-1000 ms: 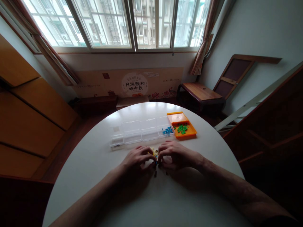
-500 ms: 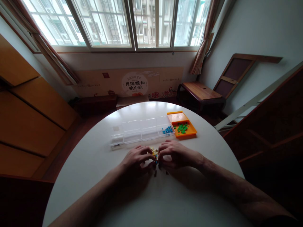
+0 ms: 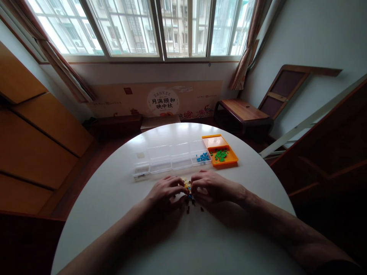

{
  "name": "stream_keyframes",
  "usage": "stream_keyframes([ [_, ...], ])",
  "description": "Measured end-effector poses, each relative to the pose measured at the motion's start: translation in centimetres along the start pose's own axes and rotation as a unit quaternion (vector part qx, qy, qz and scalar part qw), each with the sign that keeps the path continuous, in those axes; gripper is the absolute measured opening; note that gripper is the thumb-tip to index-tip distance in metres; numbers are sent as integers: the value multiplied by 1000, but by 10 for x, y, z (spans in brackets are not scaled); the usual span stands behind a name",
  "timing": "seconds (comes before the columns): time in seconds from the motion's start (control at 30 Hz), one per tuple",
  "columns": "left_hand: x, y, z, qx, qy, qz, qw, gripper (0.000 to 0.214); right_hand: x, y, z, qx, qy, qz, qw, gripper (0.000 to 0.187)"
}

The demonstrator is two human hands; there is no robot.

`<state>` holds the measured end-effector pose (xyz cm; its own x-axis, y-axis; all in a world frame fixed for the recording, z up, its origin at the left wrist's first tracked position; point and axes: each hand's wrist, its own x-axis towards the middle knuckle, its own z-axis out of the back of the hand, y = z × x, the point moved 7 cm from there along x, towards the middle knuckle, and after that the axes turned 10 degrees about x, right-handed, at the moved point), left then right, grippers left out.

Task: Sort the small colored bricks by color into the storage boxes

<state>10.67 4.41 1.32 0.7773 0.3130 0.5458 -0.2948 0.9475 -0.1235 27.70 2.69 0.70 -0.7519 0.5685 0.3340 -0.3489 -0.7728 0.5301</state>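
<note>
My left hand [image 3: 164, 193] and my right hand [image 3: 212, 187] rest on the white round table [image 3: 114, 198], fingertips curled toward each other over a small heap of tiny mixed-colour pieces [image 3: 187, 186]. Both hands pinch at the heap; what each holds is too small to name. A few dark pieces [image 3: 188, 209] lie loose just in front of the hands. Behind the hands stands a clear compartment box [image 3: 169, 160] with blue pieces [image 3: 203, 157] in its right cell. An orange tray [image 3: 229, 162] beside it holds green pieces [image 3: 220, 155].
The table's far edge lies just beyond the boxes. A low wooden bench [image 3: 243, 112] stands at the back right. Wooden panels lean at the right and wooden cabinets line the left. A printed cardboard sheet [image 3: 163, 101] stands under the window.
The hands have barely shifted. A few more dark pieces now show on the table in front of the right hand's fingers.
</note>
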Motion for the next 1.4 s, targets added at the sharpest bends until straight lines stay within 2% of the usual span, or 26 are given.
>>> stream_keyframes([
  [0.23,1,-1,2,-3,-1,2,1000,8,1,-1,-5,-6,-30,9,999,12],
  [0.4,1,-1,4,-12,3,-6,1000,7,3,-8,-11,-17,-45,5,999,27],
  [0.67,2,-3,4,-16,7,-2,1000,7,3,-5,-10,-2,-56,-14,998,9],
  [1.0,0,-1,3,-9,4,4,1000,7,2,-7,-12,0,-49,-14,999,9],
  [1.13,-3,5,3,2,-13,33,999,11,3,-6,-5,8,-97,11,995,8],
  [1.23,-3,9,5,-29,-28,40,998,14,4,0,1,-9,-137,36,990,9],
  [1.4,0,12,9,-85,-49,49,994,14,7,9,7,-42,-160,64,984,10],
])
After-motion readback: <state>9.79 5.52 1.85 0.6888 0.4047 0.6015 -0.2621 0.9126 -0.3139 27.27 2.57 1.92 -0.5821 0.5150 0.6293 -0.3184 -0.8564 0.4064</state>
